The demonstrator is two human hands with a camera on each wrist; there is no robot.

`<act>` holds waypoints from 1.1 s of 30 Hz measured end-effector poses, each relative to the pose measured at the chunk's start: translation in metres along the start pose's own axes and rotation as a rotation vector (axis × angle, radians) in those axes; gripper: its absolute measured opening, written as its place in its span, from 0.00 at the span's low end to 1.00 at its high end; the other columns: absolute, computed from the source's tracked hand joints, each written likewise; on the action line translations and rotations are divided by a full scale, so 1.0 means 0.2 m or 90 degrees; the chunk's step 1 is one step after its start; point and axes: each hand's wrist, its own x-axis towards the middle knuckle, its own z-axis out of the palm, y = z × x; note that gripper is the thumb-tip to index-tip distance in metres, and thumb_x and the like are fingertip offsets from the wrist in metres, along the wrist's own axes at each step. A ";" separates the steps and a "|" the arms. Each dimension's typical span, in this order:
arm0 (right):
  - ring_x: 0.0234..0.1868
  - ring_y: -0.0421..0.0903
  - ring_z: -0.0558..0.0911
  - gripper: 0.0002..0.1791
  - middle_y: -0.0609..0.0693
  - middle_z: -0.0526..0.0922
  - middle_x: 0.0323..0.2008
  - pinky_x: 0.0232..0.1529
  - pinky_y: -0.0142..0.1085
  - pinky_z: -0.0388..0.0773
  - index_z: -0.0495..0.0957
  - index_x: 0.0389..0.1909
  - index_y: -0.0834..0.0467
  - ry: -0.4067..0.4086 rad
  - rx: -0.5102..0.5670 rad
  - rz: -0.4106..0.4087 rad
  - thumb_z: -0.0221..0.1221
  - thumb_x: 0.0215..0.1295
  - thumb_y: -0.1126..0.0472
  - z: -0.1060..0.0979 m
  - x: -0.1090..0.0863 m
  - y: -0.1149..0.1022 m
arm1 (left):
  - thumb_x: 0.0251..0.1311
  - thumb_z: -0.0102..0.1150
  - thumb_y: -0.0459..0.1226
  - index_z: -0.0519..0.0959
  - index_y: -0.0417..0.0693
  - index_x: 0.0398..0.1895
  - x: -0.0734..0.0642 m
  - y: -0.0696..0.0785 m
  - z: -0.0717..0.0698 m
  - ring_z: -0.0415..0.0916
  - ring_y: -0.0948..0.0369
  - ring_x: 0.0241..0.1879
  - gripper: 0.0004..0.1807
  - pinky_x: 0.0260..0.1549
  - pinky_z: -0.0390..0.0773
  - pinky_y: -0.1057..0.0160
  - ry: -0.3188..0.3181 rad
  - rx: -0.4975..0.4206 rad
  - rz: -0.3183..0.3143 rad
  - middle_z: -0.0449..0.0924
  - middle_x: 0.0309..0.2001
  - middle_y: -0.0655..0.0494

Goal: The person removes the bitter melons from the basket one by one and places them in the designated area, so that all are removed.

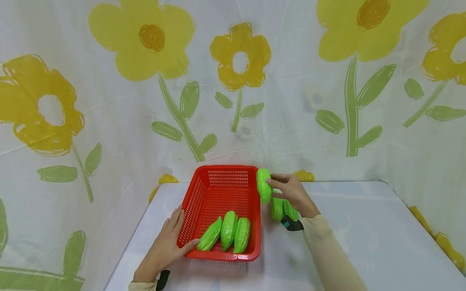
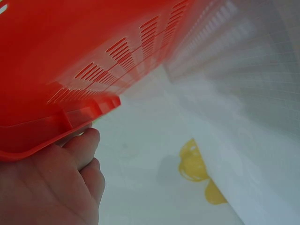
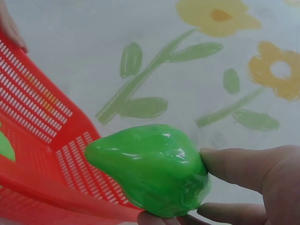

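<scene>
In the head view my left hand (image 1: 164, 242) rests at the near left corner of a red plastic basket (image 1: 258, 226). Its fingers lie straight along the outer left side, and the thumb reaches over the rim. My right hand (image 1: 293, 192) pinches a bright green bitter melon (image 1: 263, 186) beside the basket's right rim, above table height. The right wrist view shows this bitter melon (image 3: 150, 168) between thumb and fingers, its pointed end toward the basket. Three more green bitter melons (image 1: 228, 230) lie side by side in the near part of the basket.
Two green bitter melons (image 1: 276, 208) sit on the white table (image 1: 349, 234) right of the basket, partly behind my right hand. A pale curtain (image 1: 291, 133) printed with yellow flowers surrounds the table's back and sides.
</scene>
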 end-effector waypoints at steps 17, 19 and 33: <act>0.75 0.61 0.70 0.36 0.64 0.64 0.78 0.63 0.46 0.83 0.62 0.76 0.67 0.021 0.008 0.020 0.59 0.76 0.53 -0.14 -0.05 0.01 | 0.61 0.61 0.64 0.56 0.32 0.79 0.00 -0.01 0.01 0.52 0.39 0.81 0.57 0.76 0.57 0.33 -0.004 0.001 0.000 0.51 0.82 0.37; 0.75 0.61 0.70 0.37 0.64 0.64 0.77 0.63 0.46 0.83 0.62 0.77 0.67 0.022 0.003 0.020 0.59 0.76 0.52 -0.15 -0.05 0.02 | 0.61 0.61 0.65 0.56 0.32 0.80 0.00 -0.01 0.01 0.52 0.40 0.81 0.58 0.76 0.57 0.33 -0.005 0.000 -0.001 0.51 0.82 0.37; 0.71 0.53 0.74 0.39 0.63 0.60 0.79 0.59 0.39 0.85 0.59 0.78 0.67 0.041 0.008 0.030 0.59 0.76 0.50 -0.26 -0.08 0.04 | 0.60 0.61 0.65 0.54 0.33 0.80 0.01 -0.02 0.01 0.52 0.40 0.81 0.58 0.76 0.57 0.33 -0.006 0.004 -0.002 0.51 0.82 0.38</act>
